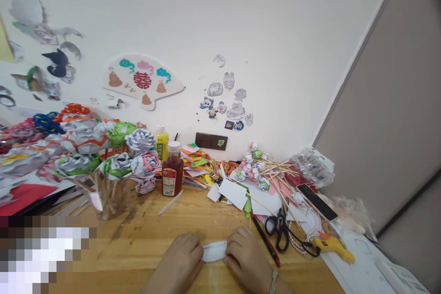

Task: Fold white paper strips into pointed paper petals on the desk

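Left grip (186, 255) and right grip (245, 252) pinch one white paper (214, 251); two bottles (172, 172) beyond.

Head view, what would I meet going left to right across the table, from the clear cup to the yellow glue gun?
Clear cup, left hand, white paper, right hand, scissors, yellow glue gun.

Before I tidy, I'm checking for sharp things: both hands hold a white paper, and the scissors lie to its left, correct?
The side is wrong: the head view shows the scissors to the right of the white paper, which the left hand and right hand do hold.
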`<action>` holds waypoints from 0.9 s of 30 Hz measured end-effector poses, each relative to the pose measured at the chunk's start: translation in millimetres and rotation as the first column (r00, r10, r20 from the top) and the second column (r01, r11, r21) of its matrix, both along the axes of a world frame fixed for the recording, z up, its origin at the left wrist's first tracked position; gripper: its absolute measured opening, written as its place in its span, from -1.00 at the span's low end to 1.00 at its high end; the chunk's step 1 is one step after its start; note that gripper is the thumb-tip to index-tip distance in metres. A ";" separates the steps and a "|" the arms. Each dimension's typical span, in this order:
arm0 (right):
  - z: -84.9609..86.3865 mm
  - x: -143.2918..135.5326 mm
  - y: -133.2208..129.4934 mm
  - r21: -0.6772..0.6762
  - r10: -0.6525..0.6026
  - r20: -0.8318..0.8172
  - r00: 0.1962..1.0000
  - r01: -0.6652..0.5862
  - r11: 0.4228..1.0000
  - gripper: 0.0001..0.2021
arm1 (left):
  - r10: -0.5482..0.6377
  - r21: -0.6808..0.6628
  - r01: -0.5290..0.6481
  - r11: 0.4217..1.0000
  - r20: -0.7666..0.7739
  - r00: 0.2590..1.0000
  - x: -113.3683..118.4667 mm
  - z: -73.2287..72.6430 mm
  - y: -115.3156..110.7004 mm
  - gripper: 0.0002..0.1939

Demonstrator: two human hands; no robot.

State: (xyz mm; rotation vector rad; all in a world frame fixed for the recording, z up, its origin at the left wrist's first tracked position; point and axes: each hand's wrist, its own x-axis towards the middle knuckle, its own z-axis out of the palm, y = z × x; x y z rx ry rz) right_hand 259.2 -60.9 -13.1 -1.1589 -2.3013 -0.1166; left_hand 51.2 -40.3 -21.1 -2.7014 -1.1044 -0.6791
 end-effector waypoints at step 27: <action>-3.5 -9.4 -0.6 -0.314 -0.207 -0.313 0.927 0.105 0.944 -0.80 | 0.136 -0.264 -0.115 0.958 0.061 0.989 9.0 8.5 -6.4 -0.80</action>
